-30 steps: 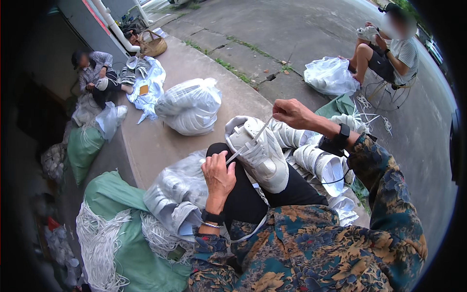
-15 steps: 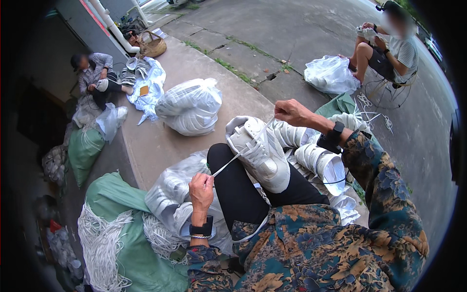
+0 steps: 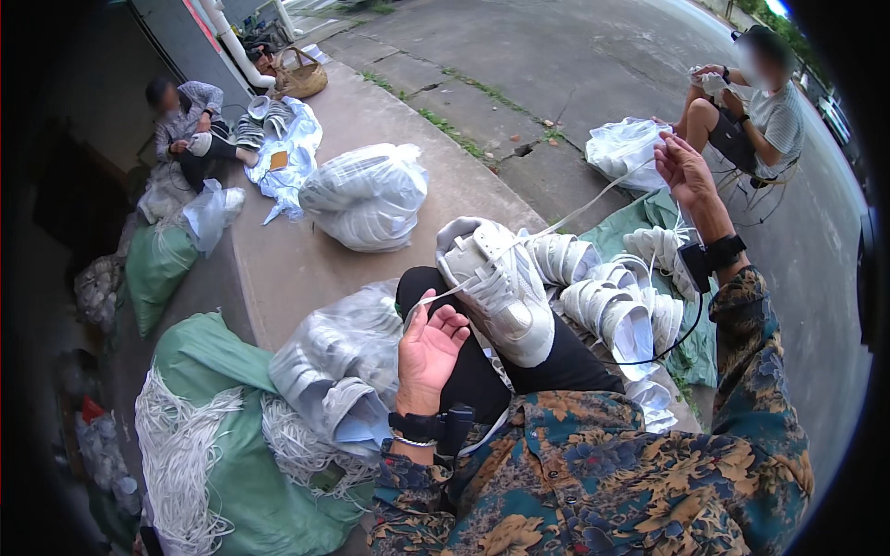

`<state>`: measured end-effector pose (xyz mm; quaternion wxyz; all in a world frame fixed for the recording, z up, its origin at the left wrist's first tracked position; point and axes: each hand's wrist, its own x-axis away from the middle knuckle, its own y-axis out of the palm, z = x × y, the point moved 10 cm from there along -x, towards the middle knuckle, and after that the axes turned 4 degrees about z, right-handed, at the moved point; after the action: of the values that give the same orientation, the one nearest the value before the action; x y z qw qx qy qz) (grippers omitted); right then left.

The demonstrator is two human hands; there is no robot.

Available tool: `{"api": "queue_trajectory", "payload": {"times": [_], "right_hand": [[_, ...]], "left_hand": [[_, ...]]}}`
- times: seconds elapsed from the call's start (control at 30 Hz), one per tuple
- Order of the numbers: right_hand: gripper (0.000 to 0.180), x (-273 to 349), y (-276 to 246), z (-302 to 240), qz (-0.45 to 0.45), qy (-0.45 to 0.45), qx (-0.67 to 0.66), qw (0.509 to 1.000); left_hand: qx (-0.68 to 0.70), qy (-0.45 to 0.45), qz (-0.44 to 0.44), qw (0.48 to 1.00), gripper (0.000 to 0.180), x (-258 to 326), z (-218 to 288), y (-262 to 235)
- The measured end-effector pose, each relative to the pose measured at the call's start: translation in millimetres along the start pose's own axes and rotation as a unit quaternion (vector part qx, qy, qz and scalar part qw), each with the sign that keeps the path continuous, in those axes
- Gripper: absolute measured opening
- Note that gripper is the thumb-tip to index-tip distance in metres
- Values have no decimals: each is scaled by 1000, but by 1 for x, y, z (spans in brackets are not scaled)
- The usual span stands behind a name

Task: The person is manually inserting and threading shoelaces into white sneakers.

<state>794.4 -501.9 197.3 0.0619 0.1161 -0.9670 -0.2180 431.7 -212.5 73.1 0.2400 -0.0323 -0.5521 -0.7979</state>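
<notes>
A white sneaker (image 3: 505, 301) rests on my lap across my black-trousered thighs, its toe toward me. A flat white shoelace (image 3: 584, 206) is threaded through its upper eyelets, with a length running out to each side. My right hand (image 3: 688, 174), raised far out to the right, pinches the longer length at the fingertips. Left of the shoe, my left hand (image 3: 431, 352) is turned palm up with fingers loosely curled. The shorter length of lace crosses at its thumb and index finger, seemingly held there.
White sneakers (image 3: 612, 301) lie stacked on green sacking at right. Clear bags of shoes (image 3: 366, 199) stand ahead and by my left knee. A bundle of white laces (image 3: 185, 454) lies over a green sack (image 3: 269, 482). Two seated people work with shoes at far left and far right.
My right hand has moved out to the right, drawing a longer stretch of lace from the shoe. My left hand has moved slightly right and turned palm up. The shoe stays on my lap.
</notes>
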Motion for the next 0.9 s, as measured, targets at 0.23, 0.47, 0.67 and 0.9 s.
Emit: {"api": "queue_trajectory", "payload": {"times": [0.23,0.47,0.67,0.9], "right_hand": [[7,3,-271,-17,310,-30,29,950],[10,50,-52,138,-12,134,198,971],[13,113,153,167,-339,48,284,896],[8,116,191,171,-373,-67,376,846]], "left_hand": [[-2,106,145,984,14,25,50,-48],[103,255,313,909,23,93,142,-157],[171,274,320,891,22,147,175,-248],[65,342,555,756,18,229,185,-360]]}}
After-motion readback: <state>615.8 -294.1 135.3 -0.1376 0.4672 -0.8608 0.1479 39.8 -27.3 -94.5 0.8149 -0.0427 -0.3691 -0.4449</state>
